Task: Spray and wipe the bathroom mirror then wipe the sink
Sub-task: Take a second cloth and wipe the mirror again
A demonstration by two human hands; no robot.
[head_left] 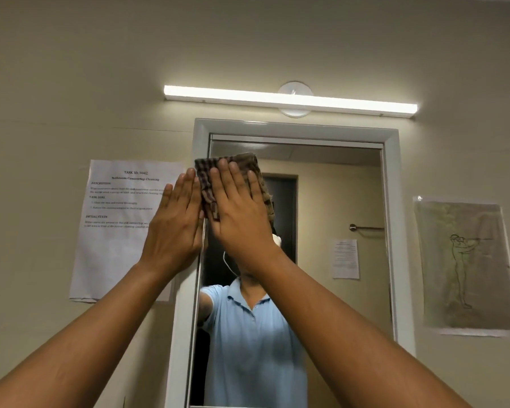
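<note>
Hands, right [238,213] and left [177,222], flat on checked cloth [208,175] against mirror [321,201].

Woven checked cloth [206,184] on glossy mirror [321,201], smooth painted white frame [392,201]

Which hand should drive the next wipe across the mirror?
Right. The right hand lies flat on the cloth, pressing it to the mirror at its top left corner. The left hand lies mostly over the frame, touching only the cloth's edge.
</note>
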